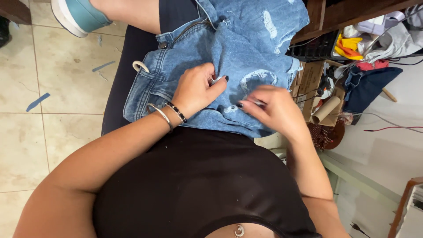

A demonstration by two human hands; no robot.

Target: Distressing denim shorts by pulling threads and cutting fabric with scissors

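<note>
A pair of ripped blue denim shorts [238, 48] lies spread across my lap. My left hand [196, 90], with a silver bangle and a beaded bracelet at the wrist, pinches a fold of the denim beside a frayed hole. My right hand [275, 110] rests on the fabric just right of that hole, its fingers closed on a thin silvery tool [257, 102]; what kind of tool I cannot tell. The two hands are a few centimetres apart over the torn patch [257, 79].
A cluttered pile sits at the right: a cardboard box [310, 79], a cardboard tube [326, 109], dark blue cloth [370, 86], yellow cloth [348, 46] and cables. Tiled floor [53, 88] lies to the left, with my raised foot in a teal shoe [77, 15].
</note>
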